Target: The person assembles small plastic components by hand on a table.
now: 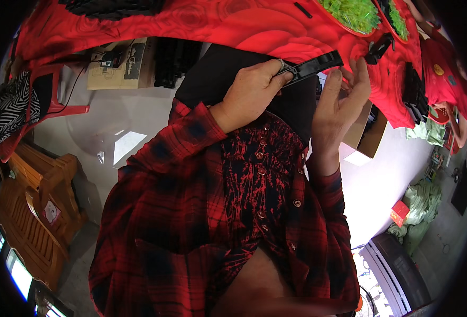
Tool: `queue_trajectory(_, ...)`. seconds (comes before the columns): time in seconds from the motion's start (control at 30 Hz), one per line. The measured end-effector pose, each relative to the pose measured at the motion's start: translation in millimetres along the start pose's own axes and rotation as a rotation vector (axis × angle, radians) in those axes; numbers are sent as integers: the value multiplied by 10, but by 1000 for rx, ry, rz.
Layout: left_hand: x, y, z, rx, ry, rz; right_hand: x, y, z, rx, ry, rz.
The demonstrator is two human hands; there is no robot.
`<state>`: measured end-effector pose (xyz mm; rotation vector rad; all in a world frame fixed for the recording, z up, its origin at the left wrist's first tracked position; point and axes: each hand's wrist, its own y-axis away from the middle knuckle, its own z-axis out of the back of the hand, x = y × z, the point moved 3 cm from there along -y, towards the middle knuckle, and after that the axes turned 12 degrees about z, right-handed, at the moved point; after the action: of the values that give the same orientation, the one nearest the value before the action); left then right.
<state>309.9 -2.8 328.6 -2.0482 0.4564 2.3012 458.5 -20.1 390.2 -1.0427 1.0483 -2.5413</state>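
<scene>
My left hand (252, 92) is closed on one end of a long, narrow black plastic piece (320, 64). That piece points to the right, above my dark-covered lap at the table's near edge. My right hand (344, 103) is raised just beyond its far end, with fingers apart and nothing visible in them. A smaller black piece (379, 48) lies on the red-covered table (212, 24), close to my right fingertips. Behind it, a red bowl (348, 30) holds bright green plastic bits (352, 13). What the black piece is for does not show.
Black parts form a pile (112, 8) at the far left and a stack (414, 95) at the table's right edge. Cardboard boxes (119, 68) stand below. A red stool (67, 108) and wooden chair (30, 211) are at left; a co-worker in red (445, 68) is at right.
</scene>
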Motion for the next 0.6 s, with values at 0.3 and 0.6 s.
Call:
queue_trajectory(0.3,24,12,19,53,119,56,-59,-3,-91,218,-365,-358)
queue_trajectory(0.6,20,5,16,110,81,85,-52,2,-61,189,-377,-300)
